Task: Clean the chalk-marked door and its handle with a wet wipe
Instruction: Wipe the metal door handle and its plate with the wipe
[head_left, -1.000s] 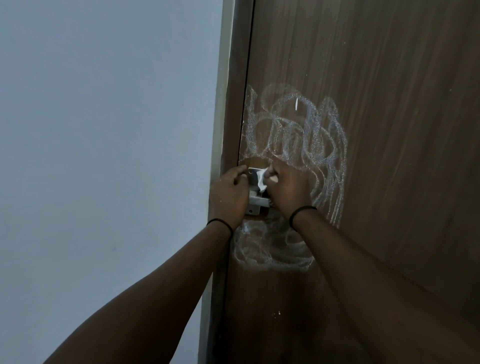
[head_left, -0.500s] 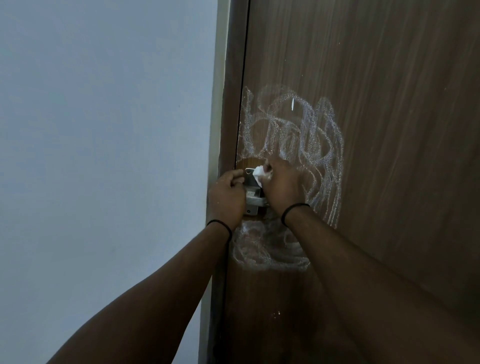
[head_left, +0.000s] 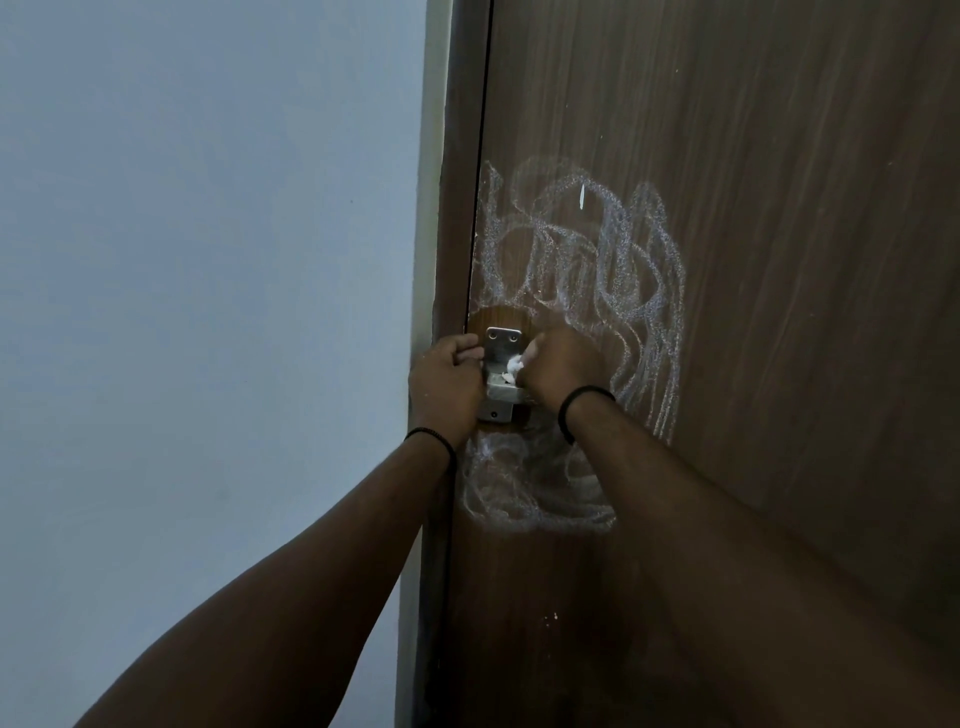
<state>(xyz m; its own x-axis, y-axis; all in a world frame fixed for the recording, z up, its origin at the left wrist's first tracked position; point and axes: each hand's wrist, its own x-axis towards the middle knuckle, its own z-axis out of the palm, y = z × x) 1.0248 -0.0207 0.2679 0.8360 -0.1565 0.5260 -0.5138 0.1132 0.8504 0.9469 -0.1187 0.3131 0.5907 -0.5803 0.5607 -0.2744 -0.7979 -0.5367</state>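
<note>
Centrally, the metal handle (head_left: 501, 371) on the brown door (head_left: 779, 260) is flanked by both hands. The wet wipe (head_left: 515, 368) is pinched in the curled fingers of the right hand (head_left: 561, 371) and pressed against the handle plate. The left hand (head_left: 447, 387) is curled at the plate's left edge, apparently gripping it. Chalk scribbles (head_left: 597, 270) are seen above and below. A pale wall (head_left: 208, 312) lies leftward. No writing is legible.
</note>
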